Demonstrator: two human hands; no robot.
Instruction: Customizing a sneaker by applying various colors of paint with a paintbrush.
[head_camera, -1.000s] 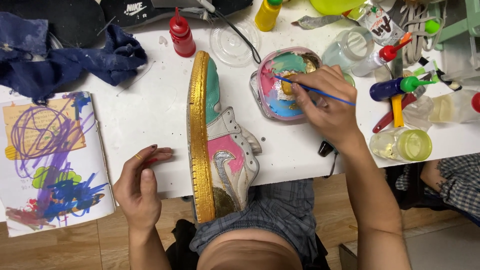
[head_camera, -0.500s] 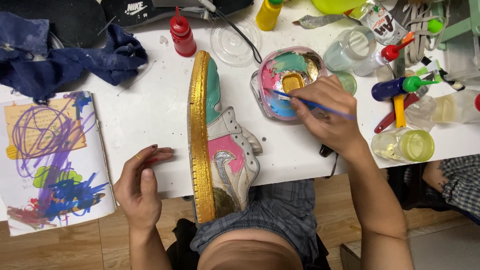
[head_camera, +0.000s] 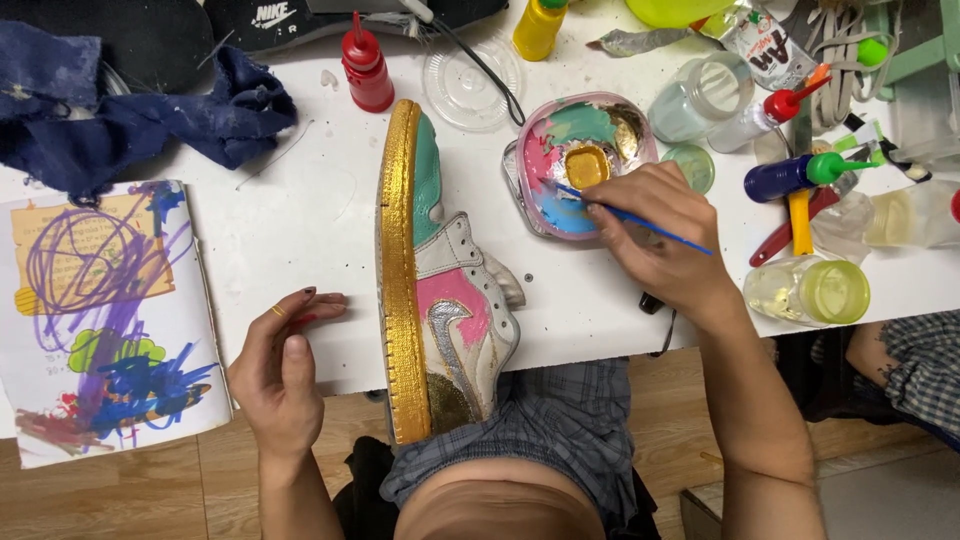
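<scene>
A sneaker (head_camera: 440, 290) lies on its side on the white table (head_camera: 300, 220), with a gold sole and teal, pink and white panels. My right hand (head_camera: 655, 235) grips a thin blue paintbrush (head_camera: 640, 218) whose tip rests in a round paint palette (head_camera: 575, 165) smeared with pink, teal, blue and gold. My left hand (head_camera: 285, 365) rests at the table's front edge to the left of the sneaker, fingers loosely curled, holding nothing.
A red squeeze bottle (head_camera: 366, 70), a yellow bottle (head_camera: 538, 28) and a clear lid (head_camera: 470, 70) stand at the back. A blue cloth (head_camera: 130, 120) and a scribbled paper pad (head_camera: 100, 320) lie left. Jars (head_camera: 810, 290), bottles and tools crowd the right.
My right hand has slid slightly left and down over the palette, moving the brush tip within the paint. My left hand and the sneaker have stayed put.
</scene>
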